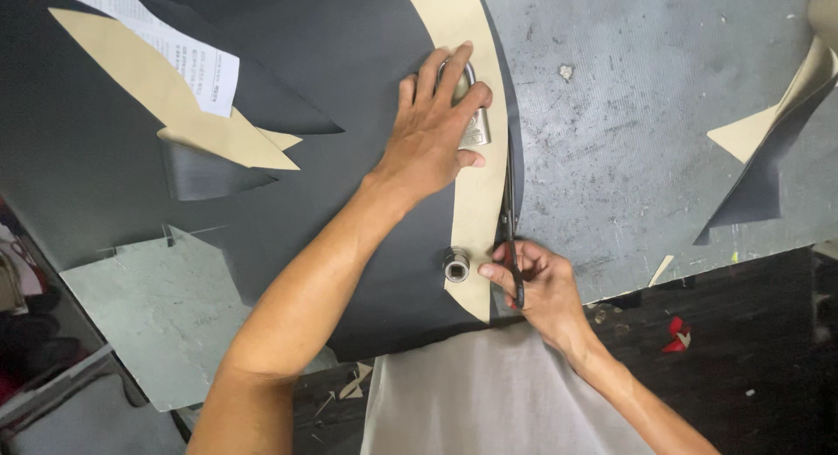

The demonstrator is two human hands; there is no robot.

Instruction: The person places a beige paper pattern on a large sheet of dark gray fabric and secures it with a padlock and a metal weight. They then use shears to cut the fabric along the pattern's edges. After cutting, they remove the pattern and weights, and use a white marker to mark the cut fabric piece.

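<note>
Scissors tracing the template edge

Scissors (509, 237) are running along the tan template's (476, 193) 3 o'clock edge, right hand (537, 285) fingers curled closed through the handles. Left hand (432, 132) is pressing flat, fingers spread wide over a padlock (474, 123), probably weighting the template on the black sheet (332, 158). A socket (456, 266) at 6 o'clock is pinning its lower end to the desk (628, 132).

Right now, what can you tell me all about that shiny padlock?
The padlock is silver metal, with a squarish body and a curved shackle on top. It lies flat on the tan paper pattern strip, which sits on the black sheet. The left hand presses down over it, fingers covering part of its shackle and body.
</note>
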